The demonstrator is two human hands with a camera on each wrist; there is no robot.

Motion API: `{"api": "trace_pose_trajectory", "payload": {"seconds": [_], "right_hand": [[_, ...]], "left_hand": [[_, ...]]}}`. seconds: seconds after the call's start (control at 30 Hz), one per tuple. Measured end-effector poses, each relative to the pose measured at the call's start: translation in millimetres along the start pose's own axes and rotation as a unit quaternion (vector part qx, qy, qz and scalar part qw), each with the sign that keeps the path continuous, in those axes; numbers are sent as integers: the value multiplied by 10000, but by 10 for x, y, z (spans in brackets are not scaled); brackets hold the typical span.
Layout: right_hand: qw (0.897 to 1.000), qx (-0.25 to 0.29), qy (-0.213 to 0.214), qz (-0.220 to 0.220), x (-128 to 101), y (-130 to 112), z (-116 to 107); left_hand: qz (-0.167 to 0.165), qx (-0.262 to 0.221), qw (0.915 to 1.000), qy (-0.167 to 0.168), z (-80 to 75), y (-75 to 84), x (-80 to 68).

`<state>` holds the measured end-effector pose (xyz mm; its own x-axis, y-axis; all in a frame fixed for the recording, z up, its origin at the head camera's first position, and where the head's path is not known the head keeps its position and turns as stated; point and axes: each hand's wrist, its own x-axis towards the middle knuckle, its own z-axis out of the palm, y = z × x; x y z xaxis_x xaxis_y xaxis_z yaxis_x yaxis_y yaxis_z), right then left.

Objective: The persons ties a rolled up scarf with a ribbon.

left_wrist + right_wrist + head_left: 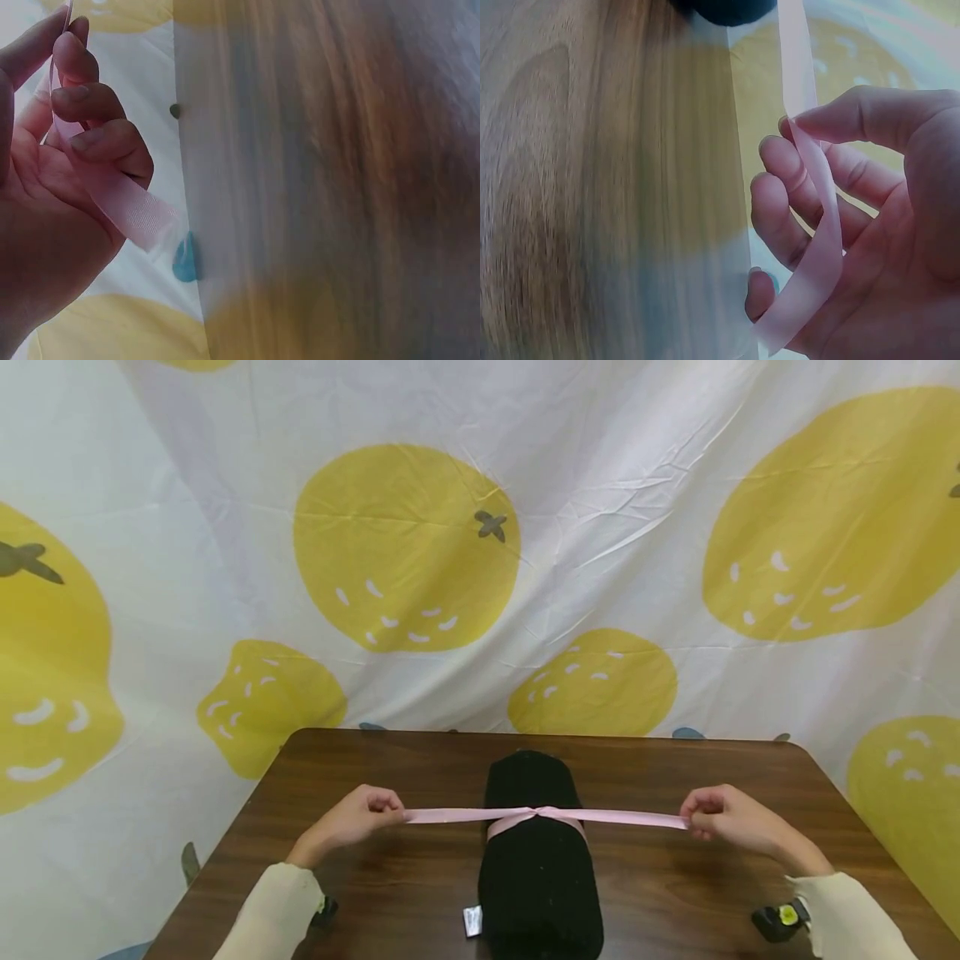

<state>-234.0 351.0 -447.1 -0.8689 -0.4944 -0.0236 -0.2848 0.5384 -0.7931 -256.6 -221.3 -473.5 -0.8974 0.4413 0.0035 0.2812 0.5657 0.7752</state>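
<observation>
A pink ribbon [630,817] runs round the middle of a black, elongated, padded object [540,885] and crosses in a knot on top. Its two ends stretch out sideways, nearly level and taut. At the left end, my left hand [358,820] pinches the ribbon between thumb and finger; in the left wrist view a short tail [131,210] hangs across the palm. My right hand [738,822] pinches the other end, and in the right wrist view a longer tail [821,255] curls down past the fingers. A white label [472,921] sticks out from the black object's left side.
The black object lies on a dark brown wooden table [390,893] with rounded far corners. Behind the table hangs a white cloth [600,527] with yellow fruit prints. A black wrist device [776,920] sits below the right sleeve cuff.
</observation>
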Motion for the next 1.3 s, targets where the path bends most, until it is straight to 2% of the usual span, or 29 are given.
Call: {"api": "trace_pose_trajectory", "payload": {"seconds": [0.17,0.27,0.4,0.47,0.67,1.0,1.17,1.3], "right_hand": [[9999,108,-77,35,-48,60,-38],[9998,159,-128,63,-70,94,-57],[9997,136,-121,190,-94,132,-80],[9996,60,-100,271,-106,147,-92],[9987,-8,-35,518,-151,187,-115],[9955,178,47,934,-189,293,-127],[9940,713,34,829,-178,368,-138],[9888,1314,-58,704,-186,434,-154]], "left_hand": [[-49,-26,10000,-24,-39,-75,-46],[-66,-33,10000,37,-67,-37,-96],[-254,-93,9996,66,-98,-78,-120],[-336,-124,9993,41,-110,-187,-100],[-520,-232,9984,-15,-163,-314,-107],[-773,-724,9941,-217,-212,-487,-144],[-877,-1247,9872,-458,-237,-538,-152],[-974,-1710,9775,-760,-250,-566,-155]]}}
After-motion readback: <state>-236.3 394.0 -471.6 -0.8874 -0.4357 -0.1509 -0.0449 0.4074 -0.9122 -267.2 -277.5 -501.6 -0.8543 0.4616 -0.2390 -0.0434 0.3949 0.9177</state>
